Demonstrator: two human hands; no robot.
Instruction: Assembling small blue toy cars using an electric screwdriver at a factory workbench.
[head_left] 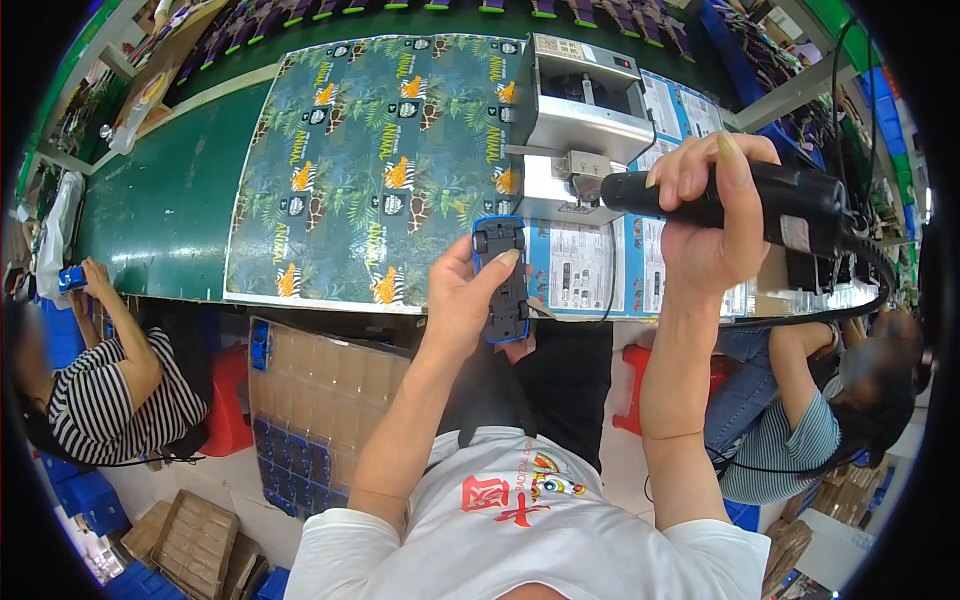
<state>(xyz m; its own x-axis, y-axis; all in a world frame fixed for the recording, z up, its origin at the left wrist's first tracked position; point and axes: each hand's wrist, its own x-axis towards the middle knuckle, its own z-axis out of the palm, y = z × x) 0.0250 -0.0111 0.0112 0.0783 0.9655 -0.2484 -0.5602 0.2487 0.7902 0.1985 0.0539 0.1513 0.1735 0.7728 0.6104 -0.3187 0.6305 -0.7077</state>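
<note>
My left hand is closed around a blue toy car body. The car is held at the table's front edge with its black underside showing, my thumb lying across it. In my right hand is a black electric screwdriver, held level with its tip to the left. That tip is at the front outlet of a metal screw feeder; whether a screw is on it cannot be made out.
Printed animal sheets cover the green table. Below left, a cardboard tray holds several blue and black car parts. A thick black cable trails from the screwdriver. People sit on both sides; the left one holds a blue piece.
</note>
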